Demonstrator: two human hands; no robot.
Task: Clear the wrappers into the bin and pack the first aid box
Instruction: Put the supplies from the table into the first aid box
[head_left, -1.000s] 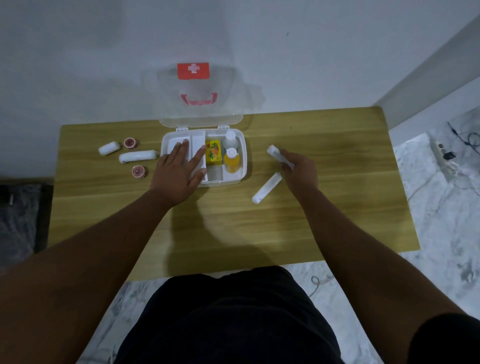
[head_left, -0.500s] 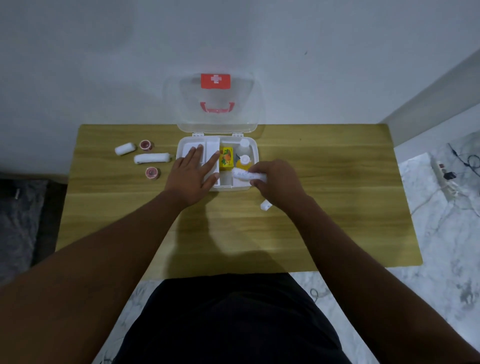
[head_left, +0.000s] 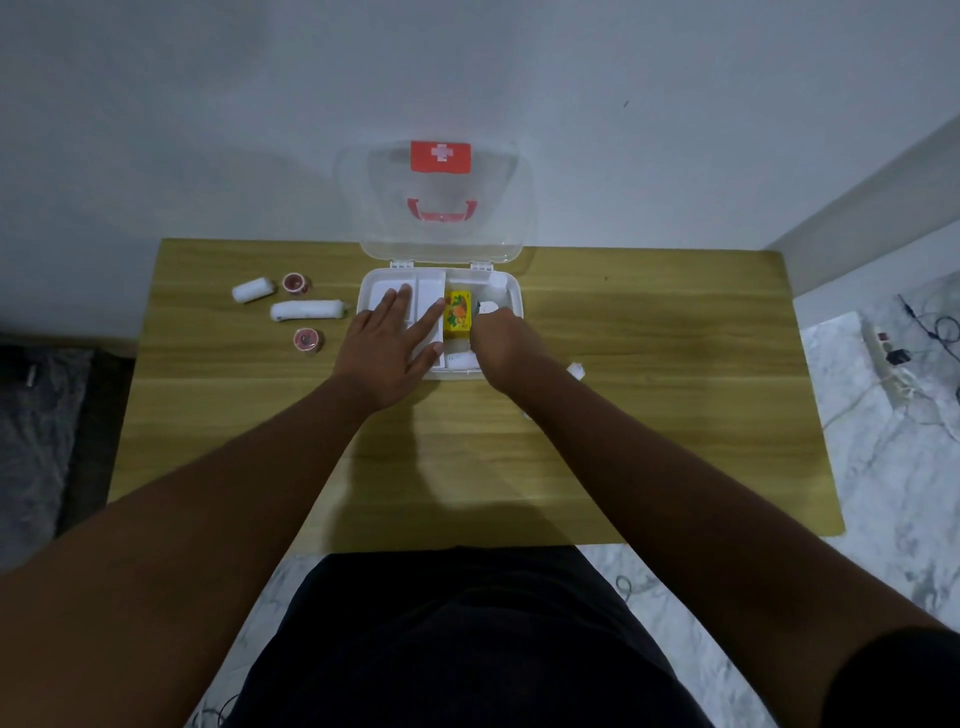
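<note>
The white first aid box (head_left: 515, 299) stands open at the table's back middle, its clear lid (head_left: 441, 218) upright against the wall. Inside are a yellow packet (head_left: 458, 310) and a white-capped bottle (head_left: 496, 281). My left hand (head_left: 387, 348) lies flat on the box's left tray with fingers spread. Over the box's right front sits my right hand (head_left: 501, 345), closed on a white bandage roll (head_left: 461, 359) whose end shows in the front compartment. Another white roll (head_left: 575, 370) peeks out behind my right forearm.
Left of the box on the wooden table (head_left: 675, 415) lie a short white roll (head_left: 252, 289), a long white roll (head_left: 307, 310) and two red tape rolls (head_left: 296, 283) (head_left: 308, 339). A power strip with cables (head_left: 883, 358) lies on the floor at right.
My right hand picked up a white roll from the table at right and carried it left into the box's front right compartment. The left hand has stayed on the tray.
</note>
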